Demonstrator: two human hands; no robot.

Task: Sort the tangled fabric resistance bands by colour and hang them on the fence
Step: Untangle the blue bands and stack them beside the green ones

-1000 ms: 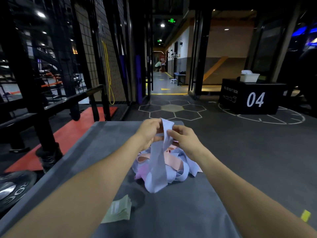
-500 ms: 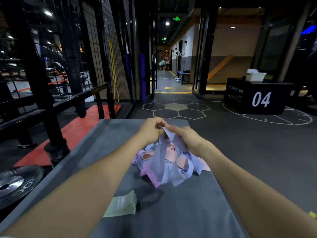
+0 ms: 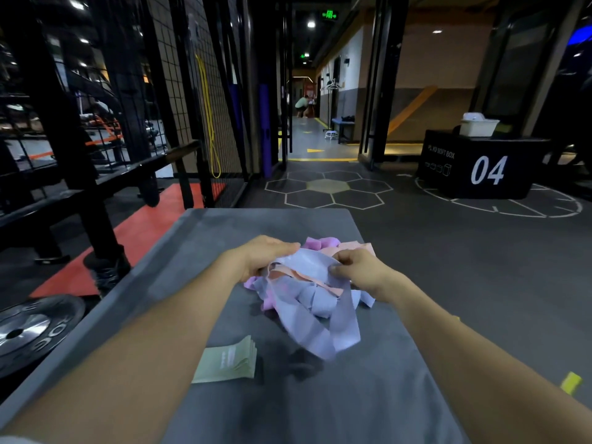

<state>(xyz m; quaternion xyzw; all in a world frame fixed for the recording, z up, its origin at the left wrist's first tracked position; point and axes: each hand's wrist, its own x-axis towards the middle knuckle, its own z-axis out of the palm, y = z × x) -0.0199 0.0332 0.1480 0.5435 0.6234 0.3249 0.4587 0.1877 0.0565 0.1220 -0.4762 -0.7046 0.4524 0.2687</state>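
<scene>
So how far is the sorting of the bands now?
Done: nothing visibly sorted or hung; the wire fence shows only a yellow band. In hand: the left hand and right hand both grip one lavender band from the tangled pile. Left: separating the lavender, pink and peach bands, then hanging them.

Left hand [image 3: 256, 259] fingers hidden behind blurred lavender band [image 3: 315, 318]

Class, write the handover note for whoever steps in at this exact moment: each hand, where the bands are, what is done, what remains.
Left hand: grips the top of the tangle.
Right hand: pinches a lavender band stretched between both hands.
Tangled pile of lavender, pink and peach bands lies on the grey mat; a green folded stack lies nearer.
Done: no bands visible on the wire fence.
Left: free each band, sort by colour, hang.
</scene>
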